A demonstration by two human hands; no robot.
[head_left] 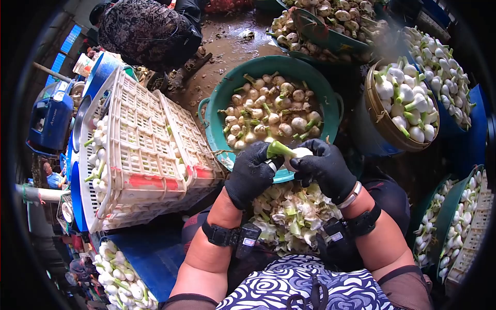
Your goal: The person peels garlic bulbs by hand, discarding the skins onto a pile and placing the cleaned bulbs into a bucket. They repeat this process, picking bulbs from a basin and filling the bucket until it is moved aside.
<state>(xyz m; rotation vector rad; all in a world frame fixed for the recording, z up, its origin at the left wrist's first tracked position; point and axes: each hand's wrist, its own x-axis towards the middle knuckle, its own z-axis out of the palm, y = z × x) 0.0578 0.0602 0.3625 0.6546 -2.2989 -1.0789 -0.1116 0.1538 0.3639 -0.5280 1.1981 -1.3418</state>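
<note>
Both my hands wear black gloves and meet in front of me, above the near rim of a green tub [213,116]. Between them is a garlic bulb [301,152] with a short green stem pointing left. My left hand [253,173] is closed around the stem side, with something white showing at its fingers. My right hand [326,169] grips the white bulb, its fingertips pressed on it. Brownish water and many bulbs [273,118] fill the tub. Below my hands lies a heap of peeled skins and leaves [292,214].
White plastic crates [144,139] stand at left. A bucket of clean bulbs [408,103] is at right, beside more full tubs [444,77]. Heaped garlic [336,20] sits beyond the tub. A person in patterned clothing [147,33] bends at upper left. More bulbs [121,276] lie lower left.
</note>
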